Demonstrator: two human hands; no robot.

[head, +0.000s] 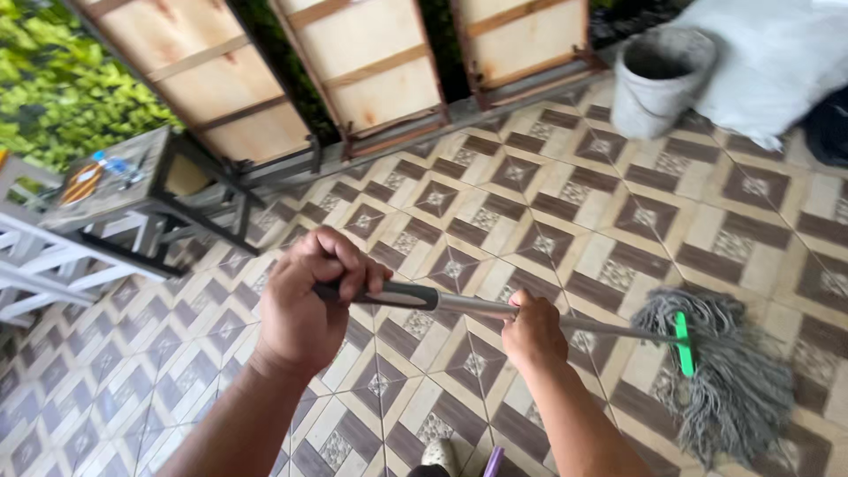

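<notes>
Closest in, left hand (305,305) wrapped tight around the black-and-grey grip end of a long grey metal mop handle (495,309), fingers closed over the top. Right hand (533,334) further down the same shaft, fingers curled shut around it, thumb up. Handle running across the view toward the right, ending at a green plastic clamp (685,344) holding a head of grey stringy mop yarn (729,371), spread flat on the brown-and-cream patterned tile floor (565,194) near its right edge. A shoe tip and a bit of purple just visible at the bottom edge.

By the look of it, mopping under way rather than finished: no clear wet sheen or streaks on the tiles, so done and undone patches cannot be told apart.

Open floor ahead and to the left, wide enough for long sweeps. Further off, limits: a grey-topped metal-framed table (132,181) at the left edge, three wooden panels (371,62) leaning along the far edge against green foliage, a grey cement-stained bucket (658,75) and a white sack (777,53) in the far right corner.
</notes>
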